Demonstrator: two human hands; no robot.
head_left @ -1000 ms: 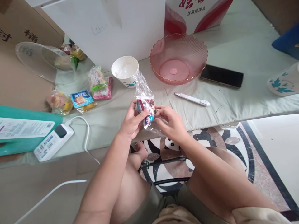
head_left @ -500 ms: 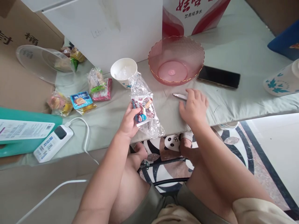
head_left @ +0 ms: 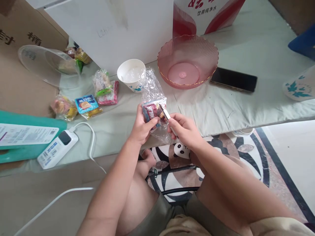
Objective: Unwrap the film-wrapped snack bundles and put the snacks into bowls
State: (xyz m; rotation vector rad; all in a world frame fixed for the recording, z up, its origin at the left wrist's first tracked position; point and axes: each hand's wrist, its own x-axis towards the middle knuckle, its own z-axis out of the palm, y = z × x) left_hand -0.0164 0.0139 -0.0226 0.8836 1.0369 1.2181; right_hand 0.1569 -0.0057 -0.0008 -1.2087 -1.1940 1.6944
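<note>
My left hand (head_left: 144, 127) is closed round a small printed snack packet (head_left: 150, 113) in red and blue, its thumb pressed on the front. Clear crinkled plastic wrap (head_left: 151, 87) sticks out above and below the packet. Between the thumb and fingers of my right hand (head_left: 183, 128) is a slim silver nail clipper (head_left: 166, 114). Its far end lies against the upper part of the packet. Just behind the packet stands a white paper cup (head_left: 131, 74) with blue leaves and clear plastic inside. A pink ribbed bowl (head_left: 188, 72) is at the back, right of the cup.
A black phone (head_left: 233, 79) lies right of the bowl. Wrapped snacks (head_left: 86, 105) are on the left, near a clear lid (head_left: 41, 67). A white power strip (head_left: 57, 149) with a cable sits by a green jug (head_left: 22, 137). A patterned cup (head_left: 300, 86) stands far right.
My right hand has picked up the nail clipper from the cloth and brought it left to the packet. My left hand has shifted slightly right, with the packet turned a little.
</note>
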